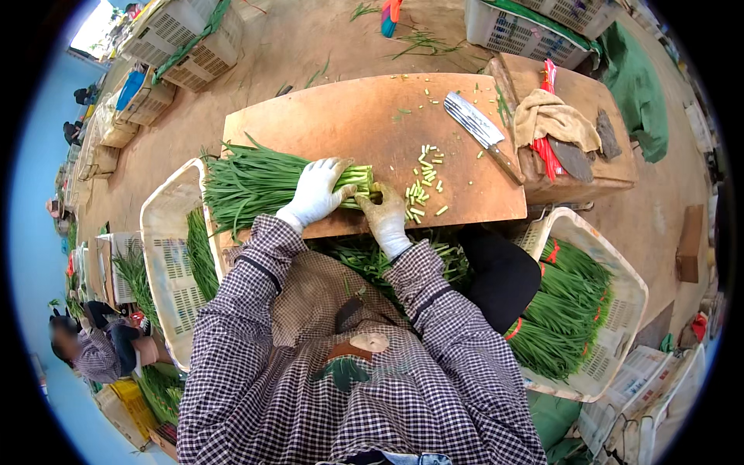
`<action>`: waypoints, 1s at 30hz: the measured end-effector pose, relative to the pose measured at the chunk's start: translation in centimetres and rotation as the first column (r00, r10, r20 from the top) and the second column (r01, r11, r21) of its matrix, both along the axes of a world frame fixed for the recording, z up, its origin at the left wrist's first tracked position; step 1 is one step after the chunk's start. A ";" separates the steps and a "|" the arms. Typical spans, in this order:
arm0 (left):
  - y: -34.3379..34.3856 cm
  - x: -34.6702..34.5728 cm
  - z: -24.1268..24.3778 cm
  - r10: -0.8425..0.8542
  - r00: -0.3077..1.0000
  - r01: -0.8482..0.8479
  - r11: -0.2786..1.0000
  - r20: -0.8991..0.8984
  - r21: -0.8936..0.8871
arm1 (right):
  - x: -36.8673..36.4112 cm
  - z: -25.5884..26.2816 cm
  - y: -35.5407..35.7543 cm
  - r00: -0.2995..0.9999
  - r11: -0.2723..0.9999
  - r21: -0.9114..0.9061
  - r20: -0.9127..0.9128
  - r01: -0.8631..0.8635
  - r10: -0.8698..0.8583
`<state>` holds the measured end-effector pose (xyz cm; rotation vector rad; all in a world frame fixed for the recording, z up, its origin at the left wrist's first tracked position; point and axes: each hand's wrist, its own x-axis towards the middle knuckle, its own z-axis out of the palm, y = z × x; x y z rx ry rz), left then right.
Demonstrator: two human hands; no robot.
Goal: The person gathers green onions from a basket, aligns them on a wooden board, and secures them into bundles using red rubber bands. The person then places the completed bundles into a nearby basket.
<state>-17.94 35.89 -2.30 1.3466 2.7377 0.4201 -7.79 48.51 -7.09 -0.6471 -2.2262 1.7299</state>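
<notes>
A thick bunch of green garlic chives (261,180) lies on a wooden board (349,110), leaves to the left and pale stem ends to the right. My left hand (317,192), in a white glove, is wrapped over the bunch near those ends. At the ends themselves is my right hand (383,215), its glove stained brown, thumb and fingers curled with a small gap between them. Whether it pinches any stems cannot be made out. Short stem offcuts (421,192) are scattered just right of it. Farther right rests a cleaver (474,119) with a wooden handle (504,164).
Right of the board, a wooden block (610,139) bears a tan cloth (543,119) and red ties (546,157). Tied chive bundles (564,314) fill a white crate (630,296) at my right. Another crate (168,232) stands left, holding chives. A person (104,349) sits at far left.
</notes>
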 end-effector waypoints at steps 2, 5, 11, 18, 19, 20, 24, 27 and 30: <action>0.1 0.1 -0.4 0.047 0.999 -0.047 0.999 -0.014 -0.018 | 0.2 -0.4 -0.4 1.000 0.998 -0.059 -0.014 -0.004 0.003; 0.9 0.1 -0.5 0.084 0.996 -0.086 0.995 -0.037 -0.057 | -0.3 -0.6 -0.1 1.000 0.996 -0.086 0.000 0.003 -0.003; 0.1 0.3 -1.9 0.079 0.989 -0.080 0.997 -0.123 -0.002 | -1.5 -0.7 -0.5 0.990 0.991 -0.101 0.123 0.087 -0.074; 0.5 0.8 -2.4 0.109 0.983 -0.095 0.990 -0.145 0.101 | -1.4 -2.4 1.8 0.993 0.677 0.736 0.067 0.016 -0.096; 0.3 0.9 -2.4 0.116 0.981 -0.100 0.989 -0.153 0.110 | -0.7 -2.8 3.4 0.976 0.794 0.569 -0.084 0.213 -0.201; 1.0 0.8 -1.8 0.102 0.980 -0.082 0.989 -0.170 0.124 | -1.2 -7.7 6.6 0.910 0.911 -0.045 -0.058 0.409 -0.411; 0.0 1.2 -2.1 0.146 0.976 -0.130 0.986 -0.163 0.107 | 0.3 -2.9 6.0 0.993 0.974 -0.196 -0.014 0.115 -0.120; 0.4 1.3 -1.8 0.137 0.983 -0.123 0.986 -0.124 0.117 | -0.9 -1.0 1.8 0.994 0.935 0.356 -0.106 0.010 0.029; -0.6 1.8 -1.7 0.086 0.989 -0.069 0.988 -0.117 0.140 | -1.4 -0.4 1.3 0.996 0.896 0.441 -0.039 -0.051 0.076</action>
